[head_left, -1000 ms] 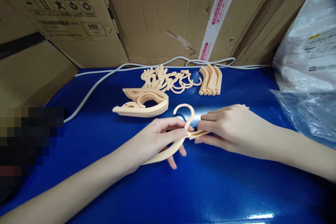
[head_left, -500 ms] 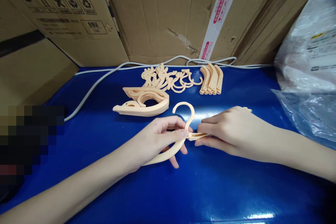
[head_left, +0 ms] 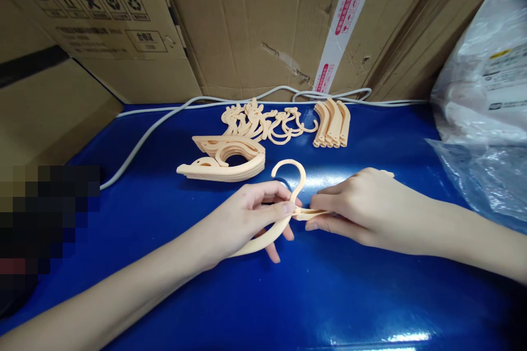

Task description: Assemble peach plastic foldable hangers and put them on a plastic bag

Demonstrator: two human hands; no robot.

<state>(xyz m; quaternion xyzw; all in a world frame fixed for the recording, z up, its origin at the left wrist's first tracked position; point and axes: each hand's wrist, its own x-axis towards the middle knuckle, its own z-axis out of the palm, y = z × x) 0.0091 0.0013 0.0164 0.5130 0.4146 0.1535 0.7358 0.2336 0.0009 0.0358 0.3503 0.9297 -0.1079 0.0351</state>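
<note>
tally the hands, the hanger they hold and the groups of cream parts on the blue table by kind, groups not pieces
Hands: 2 (left hand, right hand)
Held hanger: 1
Folded stack: 1
Hook pile: 1
Curved-piece bundle: 1
Total: 6
</note>
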